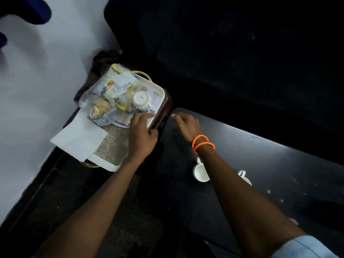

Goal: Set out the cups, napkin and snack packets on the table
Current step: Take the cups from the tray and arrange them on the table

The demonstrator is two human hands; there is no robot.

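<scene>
Dark tabletop point(260, 164) fills the right of the view, with a pale wall at 9 o'clock and a white tray point(160, 94) sitting on a dark stool point(163, 112) beside the table's rounded corner.

On the tray, 1 cup point(140, 99) lies upside down, its base showing, on a pale plate point(122, 123) whose edge pokes out below it. At the cup's 9 o'clock lies a clear bag of snack packets point(106, 94), yellow and brown wrappers crumpled together and spilling over the tray's left rim. A white napkin point(78, 138) lies at 7 o'clock from the bag, half on the tray's woven mat point(113, 144), half hanging past the edge.

Left hand point(142, 135) rests on the tray's right rim at 5 o'clock from the cup, fingers curled loosely with the tips just below the cup and the thumb hooked over the rim; whether it pinches anything cannot be told. Right hand point(186, 127) hovers over the table corner, at 3 o'clock from the left, fingers bent and close together, holding nothing visible, with 2 orange bead bracelets point(202, 143) at the wrist.

2 more cups stand upright on the table under the right forearm: one point(200, 172) open and empty, the other point(244, 177) mostly hidden by the arm at its 3 o'clock.
</scene>
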